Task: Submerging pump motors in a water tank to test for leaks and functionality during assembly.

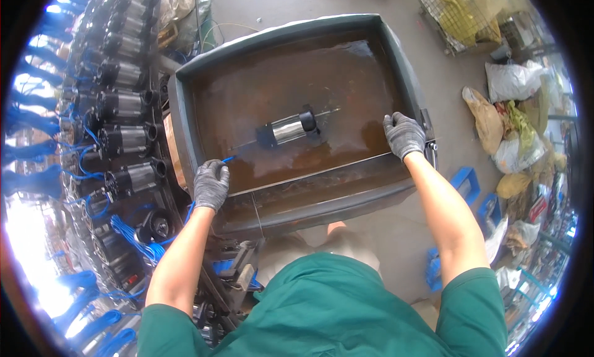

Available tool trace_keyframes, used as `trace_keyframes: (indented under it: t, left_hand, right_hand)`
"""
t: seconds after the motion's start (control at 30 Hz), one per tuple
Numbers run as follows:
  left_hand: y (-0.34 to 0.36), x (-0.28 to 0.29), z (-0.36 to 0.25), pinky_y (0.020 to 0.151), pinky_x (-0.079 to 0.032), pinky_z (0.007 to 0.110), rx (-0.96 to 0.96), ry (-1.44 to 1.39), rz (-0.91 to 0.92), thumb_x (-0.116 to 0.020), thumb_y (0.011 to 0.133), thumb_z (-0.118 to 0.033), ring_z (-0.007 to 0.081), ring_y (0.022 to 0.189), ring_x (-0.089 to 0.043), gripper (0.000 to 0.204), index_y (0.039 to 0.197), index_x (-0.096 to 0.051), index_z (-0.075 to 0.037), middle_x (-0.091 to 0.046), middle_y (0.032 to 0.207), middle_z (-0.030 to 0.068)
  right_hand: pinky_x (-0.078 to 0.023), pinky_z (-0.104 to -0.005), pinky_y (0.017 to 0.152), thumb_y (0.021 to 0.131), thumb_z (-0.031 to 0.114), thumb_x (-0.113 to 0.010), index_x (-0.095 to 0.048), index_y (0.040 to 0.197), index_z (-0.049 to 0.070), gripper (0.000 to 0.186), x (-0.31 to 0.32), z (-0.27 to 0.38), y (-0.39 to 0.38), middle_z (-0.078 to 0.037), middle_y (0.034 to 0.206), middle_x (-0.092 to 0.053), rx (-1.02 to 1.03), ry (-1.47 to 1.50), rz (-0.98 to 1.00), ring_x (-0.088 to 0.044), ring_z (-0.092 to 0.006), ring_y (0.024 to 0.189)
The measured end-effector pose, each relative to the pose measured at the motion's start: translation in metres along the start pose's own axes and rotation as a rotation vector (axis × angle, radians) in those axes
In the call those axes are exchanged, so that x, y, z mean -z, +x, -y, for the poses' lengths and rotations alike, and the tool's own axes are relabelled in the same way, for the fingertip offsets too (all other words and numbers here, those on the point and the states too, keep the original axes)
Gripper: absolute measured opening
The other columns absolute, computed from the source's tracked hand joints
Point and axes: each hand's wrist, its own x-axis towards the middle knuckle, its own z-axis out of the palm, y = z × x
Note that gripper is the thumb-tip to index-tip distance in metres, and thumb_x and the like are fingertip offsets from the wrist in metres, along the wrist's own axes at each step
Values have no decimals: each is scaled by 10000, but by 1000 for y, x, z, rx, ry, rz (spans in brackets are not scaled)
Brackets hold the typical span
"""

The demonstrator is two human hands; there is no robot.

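Note:
A tub [278,23] of brownish liquid holds a steel-and-black cylindrical pump or motor [288,129], lying on its side and partly submerged near the middle. My gloved left hand [211,183] is closed around a blue cable [228,160] at the tub's left front; the cable shows above and below the fingers. My gloved right hand [403,134] is over the tub's right side with curled fingers; what they hold, if anything, is hidden. A straight metal strip [322,170] crosses the tub near its front, just below both hands.
Racked steel-and-black cylindrical units [127,137] with bundled blue cables [28,146] line the left side. On the floor at the right are a wire cage with yellow material [448,26], several sacks [513,78] and blue plastic crates [461,180].

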Motion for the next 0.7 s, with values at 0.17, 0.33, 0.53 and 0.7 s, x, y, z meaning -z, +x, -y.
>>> trace_keyframes:
  t: [0.17, 0.33, 0.53, 0.7]
  left_hand:
    - [34, -9, -40, 1051, -514, 501, -175, -124, -71, -703, 968, -226, 402, 1162, -667, 260, 1163, -729, -56, -726, 1189, 200]
    - [92, -65, -135, 778, -569, 358, 31, -391, 228, -720, 1019, -220, 179, 834, -699, 226, 1138, -696, -29, -743, 927, 98]
    - [148, -109, -200, 587, -589, 340, 483, -758, 576, -718, 1013, -241, 172, 635, -668, 175, 1014, -671, -72, -690, 796, 73]
    - [168, -120, -208, 512, -582, 330, 743, -852, 646, -764, 985, -246, 190, 599, -646, 294, 1156, -582, -91, -690, 857, 101]
  right_hand:
    - [-574, -554, 935, 1069, 461, -534, -748, 1109, 109, 414, 1, -2, 3, -214, 1061, -775, -31, 5, 53, -732, -432, 1043]
    - [-587, -542, 913, 1074, 440, -532, -762, 1060, 104, 408, 1, -4, 2, -212, 1017, -780, -26, 59, 11, -747, -417, 1001]
    - [-584, -539, 898, 1068, 404, -522, -754, 1043, 100, 384, -1, -9, 1, -187, 1034, -779, -16, 132, -14, -740, -401, 1014]
    - [-595, -512, 880, 1050, 407, -562, -769, 1034, 112, 361, -5, -14, 2, -163, 1006, -787, -5, 164, -27, -752, -374, 980]
